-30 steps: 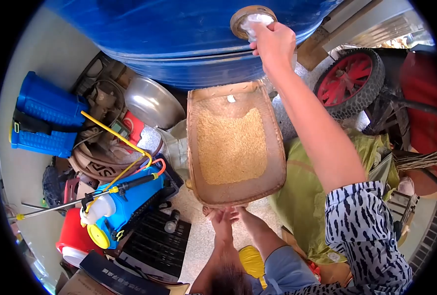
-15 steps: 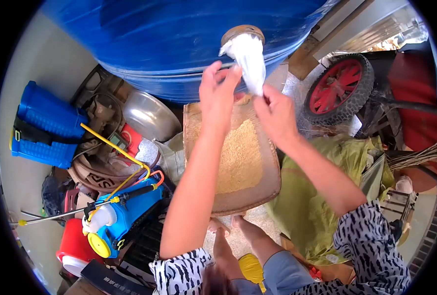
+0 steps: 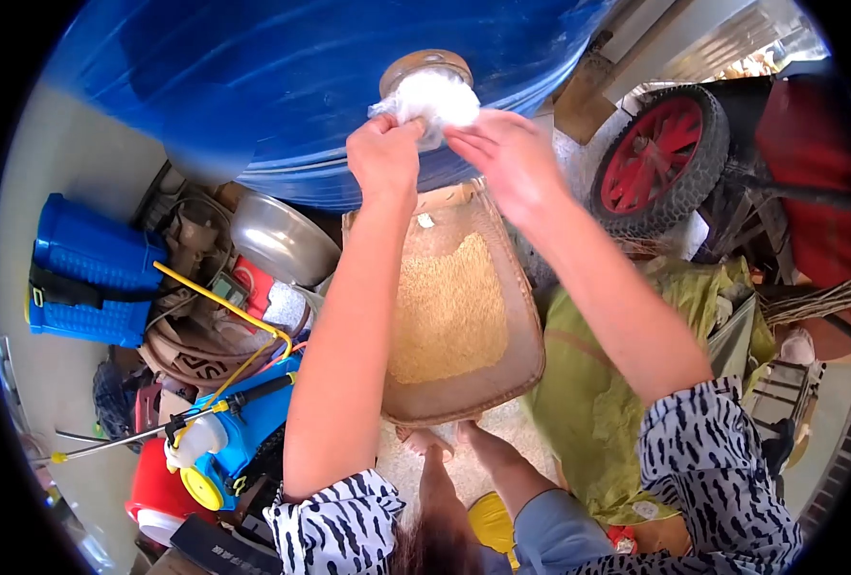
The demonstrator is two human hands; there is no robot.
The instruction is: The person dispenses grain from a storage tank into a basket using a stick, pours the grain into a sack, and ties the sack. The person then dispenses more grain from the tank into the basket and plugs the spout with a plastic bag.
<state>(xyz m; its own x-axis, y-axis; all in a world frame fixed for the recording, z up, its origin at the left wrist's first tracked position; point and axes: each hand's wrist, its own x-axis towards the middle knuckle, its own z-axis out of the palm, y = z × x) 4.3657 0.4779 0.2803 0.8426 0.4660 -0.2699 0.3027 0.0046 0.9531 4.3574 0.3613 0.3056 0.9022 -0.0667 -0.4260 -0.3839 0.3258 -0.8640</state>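
Observation:
A white, crumpled plastic bag [image 3: 432,99] bulges from the round spout [image 3: 424,63] of a big blue container [image 3: 291,77]. Pinched between the fingers of my left hand [image 3: 384,158] is the bag's lower left edge. On the other side, my right hand [image 3: 512,158] has its fingers stretched out flat against the bag's right edge, slightly smeared by motion. Beneath both hands lies a scoop-shaped woven tray [image 3: 526,359] holding a spread of yellow grain [image 3: 449,316]. A small white scrap [image 3: 425,220] rests near the tray's far end.
To the left are a blue backpack sprayer [image 3: 100,273], a steel basin [image 3: 282,240], a second sprayer [image 3: 253,412] with a yellow wand and a red container [image 3: 157,484]. On the right stand a red-hubbed wheel [image 3: 660,158] and a yellow-green sack [image 3: 603,383].
The bag hung long and twisted from the spout; now it is bunched up against it. My left hand has closed on its edge, and both hands have moved up. The view has shifted slightly.

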